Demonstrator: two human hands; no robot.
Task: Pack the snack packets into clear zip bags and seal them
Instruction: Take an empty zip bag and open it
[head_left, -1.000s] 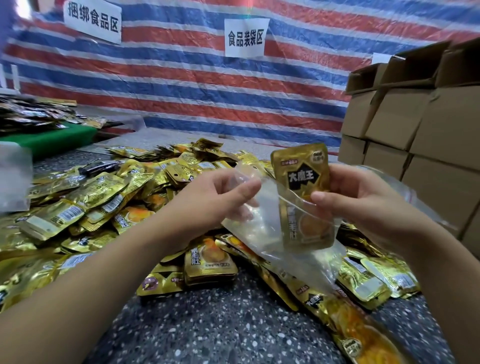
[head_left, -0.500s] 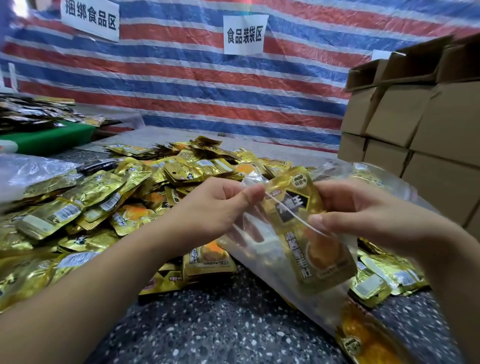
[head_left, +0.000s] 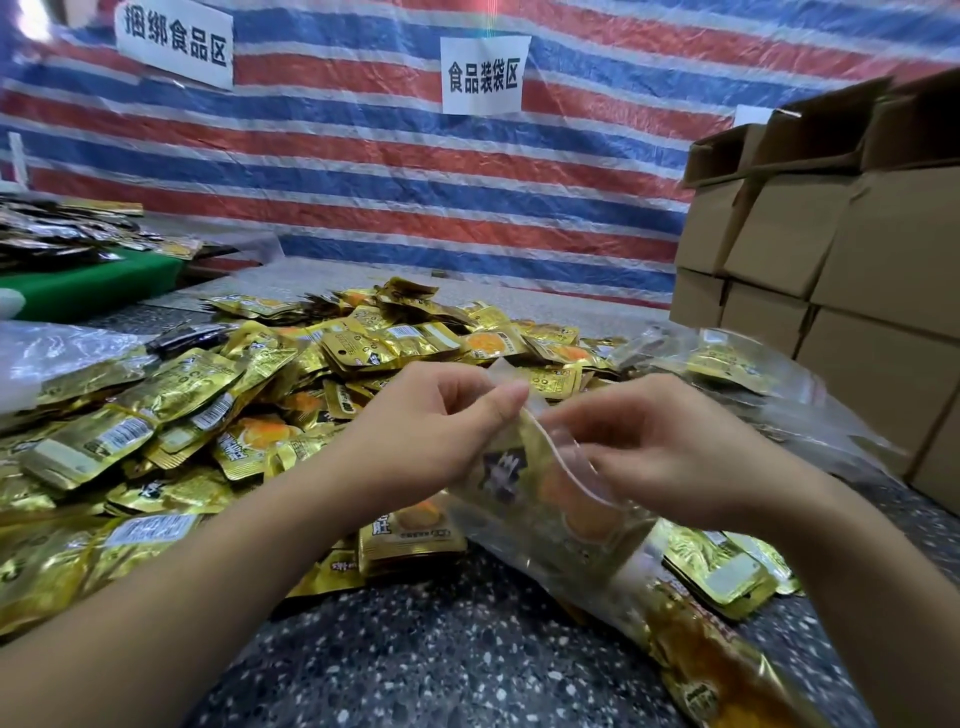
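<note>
Your left hand (head_left: 431, 431) pinches the near corner of the clear zip bag (head_left: 550, 499) between thumb and forefinger, and your right hand (head_left: 670, 447) pinches the same mouth edge from the other side, fingers curled onto the strip. Inside that bag sits a gold snack packet (head_left: 506, 467), fully below the opening as far as the blur allows; whether more than one packet is in there you cannot tell from this view. Judging by the grip, you are at the sealing step for this bag: the filling looks done, and the zip looks not yet closed, since the mouth bows open between your hands.

Just below your right wrist lies a filled clear bag (head_left: 711, 670) on the speckled table (head_left: 426, 649), with gold packets in it, so at least some of the work appears finished.

Beyond your hands, the loose packet pile (head_left: 208, 415) spreads wide across the table, which suggests most of the task is left. A heap of clear plastic with packets (head_left: 727, 364) rests to the right of it.

Farther back stand stacked cardboard boxes (head_left: 841, 270) on the right, a green surface (head_left: 88, 286) on the left, and the striped tarpaulin (head_left: 415, 182) behind all.
</note>
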